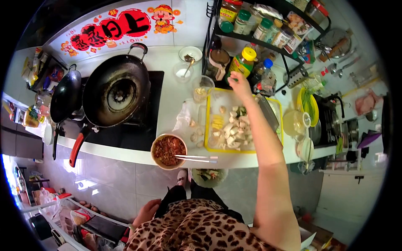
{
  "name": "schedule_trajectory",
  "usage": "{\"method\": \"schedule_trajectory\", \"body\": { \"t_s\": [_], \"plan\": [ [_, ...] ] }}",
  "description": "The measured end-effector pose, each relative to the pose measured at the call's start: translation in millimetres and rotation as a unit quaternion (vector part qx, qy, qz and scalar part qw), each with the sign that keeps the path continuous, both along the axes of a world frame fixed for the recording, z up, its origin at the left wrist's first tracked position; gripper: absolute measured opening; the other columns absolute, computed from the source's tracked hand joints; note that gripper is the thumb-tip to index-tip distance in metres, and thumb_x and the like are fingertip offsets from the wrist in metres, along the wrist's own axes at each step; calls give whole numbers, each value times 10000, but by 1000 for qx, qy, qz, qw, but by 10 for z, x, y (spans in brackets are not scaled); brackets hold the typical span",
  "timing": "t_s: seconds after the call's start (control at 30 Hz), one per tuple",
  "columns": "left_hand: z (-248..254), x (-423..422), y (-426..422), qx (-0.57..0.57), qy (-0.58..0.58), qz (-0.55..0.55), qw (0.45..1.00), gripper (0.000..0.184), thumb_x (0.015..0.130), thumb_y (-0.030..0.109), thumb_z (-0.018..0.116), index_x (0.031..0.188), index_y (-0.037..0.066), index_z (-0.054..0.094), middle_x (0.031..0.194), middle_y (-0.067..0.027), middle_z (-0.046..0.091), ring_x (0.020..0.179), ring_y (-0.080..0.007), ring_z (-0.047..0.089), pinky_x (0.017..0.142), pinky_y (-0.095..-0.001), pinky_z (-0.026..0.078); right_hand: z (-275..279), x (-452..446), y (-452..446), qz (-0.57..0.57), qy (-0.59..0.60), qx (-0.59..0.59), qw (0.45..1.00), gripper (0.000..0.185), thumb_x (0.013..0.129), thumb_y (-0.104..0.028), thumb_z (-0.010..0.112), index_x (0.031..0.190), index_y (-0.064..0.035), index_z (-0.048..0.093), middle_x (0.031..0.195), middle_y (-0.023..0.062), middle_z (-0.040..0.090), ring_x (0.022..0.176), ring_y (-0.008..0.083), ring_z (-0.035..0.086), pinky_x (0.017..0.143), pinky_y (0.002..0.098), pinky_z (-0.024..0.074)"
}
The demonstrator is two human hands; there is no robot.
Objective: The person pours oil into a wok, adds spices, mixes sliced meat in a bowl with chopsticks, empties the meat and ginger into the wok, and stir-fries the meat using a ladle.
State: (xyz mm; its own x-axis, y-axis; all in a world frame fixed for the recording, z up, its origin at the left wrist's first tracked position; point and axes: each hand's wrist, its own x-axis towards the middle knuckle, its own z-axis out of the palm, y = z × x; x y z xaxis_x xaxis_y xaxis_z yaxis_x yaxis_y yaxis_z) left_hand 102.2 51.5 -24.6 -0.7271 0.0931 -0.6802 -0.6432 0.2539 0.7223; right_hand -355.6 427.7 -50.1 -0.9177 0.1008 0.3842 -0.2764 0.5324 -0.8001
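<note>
My right hand (pixel 240 85) reaches over the far edge of the yellow-rimmed cutting board (pixel 206 125), in front of a yellow-capped bottle (pixel 243 62). Its fingers are bent together; what they hold, if anything, I cannot make out. White chopped chunks (pixel 236 131), yellow slices (pixel 217 122) and a few small pieces lie on the board. A cleaver (pixel 267 113) rests at the board's right side, partly behind my forearm. My left hand (pixel 146 213) hangs low beside my body, loosely open, with nothing visible in it. A bowl of red minced mixture (pixel 168 150) with chopsticks (pixel 197 158) across it stands at the counter's front edge.
A big wok (pixel 116 90) and a smaller pan (pixel 67 94) sit on the black stove at left. A black rack (pixel 259 39) of spice jars stands behind the board. A glass cup (pixel 202 88) and small bowls (pixel 190 54) are near it. A yellow basket (pixel 300 102) holds greens.
</note>
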Motion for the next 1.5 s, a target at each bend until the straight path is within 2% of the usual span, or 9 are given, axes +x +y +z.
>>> {"method": "schedule_trajectory", "body": {
  "t_s": [0.23,0.27,0.33,0.57,0.9,1.07,1.13,1.33,1.5],
  "plan": [
    [-109,-427,-73,27,59,-130,989,314,948,151,499,1223,10,551,1145,-121,626,1046,-196,590,901,-307,459,35,2207,1206,34,-176,-36,983,182,920,-196,587,948,-19,619,754,26,618,692,102,565,635,253,466],
    [-120,-486,-40,30,70,-139,987,311,941,150,506,1213,9,558,1141,-123,629,1040,-200,594,897,-310,462,97,2566,1307,45,-108,90,989,104,926,-121,555,940,-28,599,793,5,572,698,97,541,650,240,454],
    [-137,-605,23,36,92,-158,983,306,927,149,521,1193,8,573,1134,-127,634,1026,-208,603,889,-315,467,142,3237,1470,-60,-258,35,964,102,911,-95,562,968,-23,606,816,18,601,689,103,559,636,244,467],
    [-17,-845,446,44,111,-246,962,324,909,165,535,1201,27,567,1122,-140,631,1031,-238,600,897,-319,453,29,4236,1806,-199,-317,-41,926,149,892,-89,576,1014,-11,612,850,46,637,708,105,582,643,244,476],
    [-46,-818,1282,1,67,-267,961,335,934,178,506,1229,24,549,1173,-129,613,1074,-223,578,945,-324,431,-94,3234,2216,-132,-192,137,963,177,866,-93,593,1036,-48,612,940,113,643,799,207,632,711,302,499],
    [20,-715,1734,9,52,-252,966,352,948,217,496,1257,53,533,1199,-124,595,1086,-235,565,943,-331,432,-269,2622,2462,-18,-119,52,991,164,888,-76,574,1044,-38,608,923,106,646,787,174,630,681,285,503],
    [47,-655,1834,1,48,-220,974,358,951,228,493,1268,65,528,1198,-120,594,1078,-237,566,936,-334,436,-41,2387,2404,10,-222,26,975,147,902,-69,559,1030,-21,611,876,88,654,760,147,626,671,265,507],
    [-55,-485,1934,13,79,-190,979,361,961,241,484,1282,80,520,1185,-114,593,1071,-239,566,927,-339,439,728,1570,1442,185,-229,-41,955,128,903,-80,567,993,-8,623,845,65,665,750,129,630,670,253,503],
    [-107,-474,1790,33,113,-123,985,353,944,217,502,1244,35,537,1137,-132,612,1038,-236,581,917,-327,441,1383,951,1,359,-88,131,920,164,883,-129,569,988,-14,620,862,135,659,769,230,642,682,321,488]
  ]
}}
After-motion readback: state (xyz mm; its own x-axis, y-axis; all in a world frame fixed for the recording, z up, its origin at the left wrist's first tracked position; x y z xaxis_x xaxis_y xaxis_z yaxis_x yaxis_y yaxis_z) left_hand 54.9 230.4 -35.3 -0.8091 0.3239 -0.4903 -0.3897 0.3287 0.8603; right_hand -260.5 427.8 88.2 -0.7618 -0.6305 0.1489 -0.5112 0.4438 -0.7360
